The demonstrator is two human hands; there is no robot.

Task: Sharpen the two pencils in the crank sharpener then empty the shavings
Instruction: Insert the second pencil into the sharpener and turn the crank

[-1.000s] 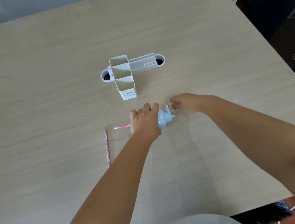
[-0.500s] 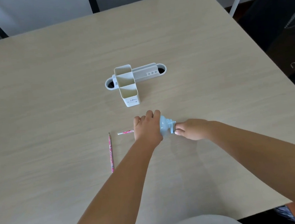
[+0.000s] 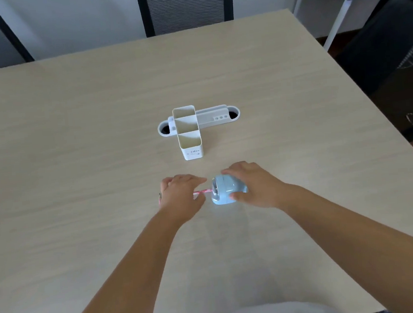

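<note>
Hands first: the right hand is clamped over the blue sharpener, steadying it on the bench, while the left hand pinches the pink pencil, whose tip end sits in the sharpener's mouth. This looks like the withdrawal or re-seating of one pencil; the crank is hidden under the right hand. A straight pull to the left seems called for next, with the body held down. Bench edges lie well apart on all sides, with open room left and front. A white organizer stands near, behind the hands. Whether a second pencil lies under the left hand I cannot tell.
</note>
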